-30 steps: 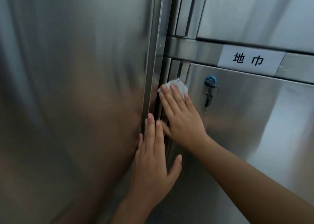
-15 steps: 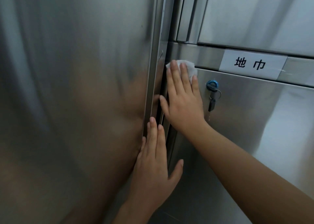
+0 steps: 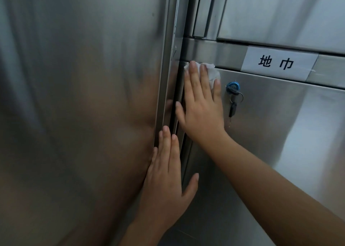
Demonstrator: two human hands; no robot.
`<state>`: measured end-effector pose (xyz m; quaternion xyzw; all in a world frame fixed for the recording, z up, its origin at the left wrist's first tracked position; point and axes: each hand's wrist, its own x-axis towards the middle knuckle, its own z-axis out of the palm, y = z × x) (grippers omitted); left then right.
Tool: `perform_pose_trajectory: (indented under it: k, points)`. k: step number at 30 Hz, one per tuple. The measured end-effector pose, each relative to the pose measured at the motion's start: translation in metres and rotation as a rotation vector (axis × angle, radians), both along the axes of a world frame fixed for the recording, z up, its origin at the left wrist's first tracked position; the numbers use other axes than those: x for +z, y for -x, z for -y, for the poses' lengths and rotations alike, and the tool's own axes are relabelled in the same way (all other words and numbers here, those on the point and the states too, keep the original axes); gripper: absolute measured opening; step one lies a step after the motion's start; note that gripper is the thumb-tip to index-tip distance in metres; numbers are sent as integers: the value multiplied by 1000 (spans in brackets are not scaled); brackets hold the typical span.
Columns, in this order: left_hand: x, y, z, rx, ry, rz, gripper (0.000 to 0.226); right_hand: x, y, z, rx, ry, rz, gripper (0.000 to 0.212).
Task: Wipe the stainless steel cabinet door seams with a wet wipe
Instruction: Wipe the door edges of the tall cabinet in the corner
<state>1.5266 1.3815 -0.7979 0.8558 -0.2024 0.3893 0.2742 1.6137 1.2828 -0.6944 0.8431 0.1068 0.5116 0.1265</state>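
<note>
The left hand [image 3: 166, 171], fingers straight and together, lies flat on the tall brushed-steel door [image 3: 93, 96]. Beyond, the right hand [image 3: 201, 107] presses, fingers flat, the crumpled white wet wipe [image 3: 211, 72] at the dark vertical seam [image 3: 179, 89] top. The wipe looks soft and limp, probably best pinned under fingertips.

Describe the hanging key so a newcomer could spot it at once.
Start at the white paper label with black characters on the horizontal steel bar at upper right. Below its left corner, on the lower cabinet door, sits a blue-capped lock. The key dangles beneath it: the only small dark thing, just right of the right hand.
</note>
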Motion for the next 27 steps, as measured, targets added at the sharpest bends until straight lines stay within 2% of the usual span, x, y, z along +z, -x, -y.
perform_pose_trajectory:
  k: [7,14,20,22,27]
  points:
    - [1,0,-1,-37,25,-14,78,-35,13,10,-83,142,-49,70]
    - [1,1,-1,-33,22,-29,79,-2,4,2,-27,-14,-4,72]
    - [1,2,-1,-59,45,-43,79,-46,17,12,-24,112,-60,72]
    - [1,3,0,-42,36,-43,78,-32,13,13,-29,115,-47,71]
    - [2,5,-1,-72,46,-75,78,4,6,6,25,-32,-14,72]
